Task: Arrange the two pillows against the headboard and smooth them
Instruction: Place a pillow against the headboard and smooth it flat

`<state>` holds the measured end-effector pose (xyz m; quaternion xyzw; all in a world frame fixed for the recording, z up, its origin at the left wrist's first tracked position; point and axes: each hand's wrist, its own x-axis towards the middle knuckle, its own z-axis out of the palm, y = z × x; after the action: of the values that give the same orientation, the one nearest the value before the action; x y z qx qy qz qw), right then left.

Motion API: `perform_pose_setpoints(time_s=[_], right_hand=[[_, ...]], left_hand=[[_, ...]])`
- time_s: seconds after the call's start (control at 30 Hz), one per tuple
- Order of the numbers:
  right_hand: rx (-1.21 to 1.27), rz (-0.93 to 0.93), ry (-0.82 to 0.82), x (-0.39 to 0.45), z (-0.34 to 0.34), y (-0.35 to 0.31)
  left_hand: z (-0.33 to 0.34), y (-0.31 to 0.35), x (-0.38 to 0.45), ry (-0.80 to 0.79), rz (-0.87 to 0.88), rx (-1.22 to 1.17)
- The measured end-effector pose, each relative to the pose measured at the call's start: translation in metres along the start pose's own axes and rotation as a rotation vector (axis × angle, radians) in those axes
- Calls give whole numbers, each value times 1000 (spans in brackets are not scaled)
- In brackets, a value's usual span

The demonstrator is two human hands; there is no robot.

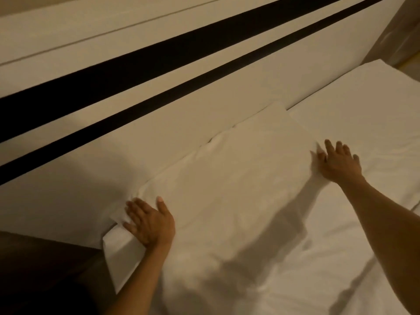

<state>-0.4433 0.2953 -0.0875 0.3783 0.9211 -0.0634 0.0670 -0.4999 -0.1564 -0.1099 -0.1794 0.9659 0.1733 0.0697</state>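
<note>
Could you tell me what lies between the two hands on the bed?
In the head view, only the near pillow stretches between the left hand and right hand; nothing else.

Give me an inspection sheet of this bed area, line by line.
Surface: bed in white sheet, creased in the foreground.
Job's things: near pillow lies along the headboard, wrinkled; far pillow beside it, flatter.
Clutter: nothing seen.
Grippers: left hand flat, fingers spread, on the near pillow's left corner; right hand flat at its right edge.
Cables: nothing seen.
Surroundings: pale headboard with two dark stripes; dim, warm light.
</note>
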Motion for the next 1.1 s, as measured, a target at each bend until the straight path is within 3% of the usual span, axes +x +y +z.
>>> perform_pose_setpoints(time_s=[0.1, 0.33, 0.43, 0.57, 0.7, 0.83, 0.93, 1.0, 1.1], right_hand=[[38, -179, 44, -23, -4, -6], [157, -629, 102, -111, 29, -64], [185, -651, 8, -132, 56, -59], [139, -405, 9, -112, 77, -3], [89, -178, -49, -91, 72, 58], [522, 173, -37, -88, 57, 85], [1012, 466, -224, -101, 60, 84], [1228, 516, -339, -107, 69, 82], [1364, 524, -403, -112, 80, 67]], left_hand=[[2, 28, -33, 95, 158, -54], [37, 76, -135, 19, 524, -45], [60, 51, -161, -34, 669, 87], [80, -18, -168, -61, 702, 218], [77, -70, -173, -51, 560, 184], [68, -96, -198, -60, 317, -4], [56, -98, -211, -133, 52, -240], [48, -97, -218, -175, -88, -407], [44, -102, -229, -207, -173, -584]])
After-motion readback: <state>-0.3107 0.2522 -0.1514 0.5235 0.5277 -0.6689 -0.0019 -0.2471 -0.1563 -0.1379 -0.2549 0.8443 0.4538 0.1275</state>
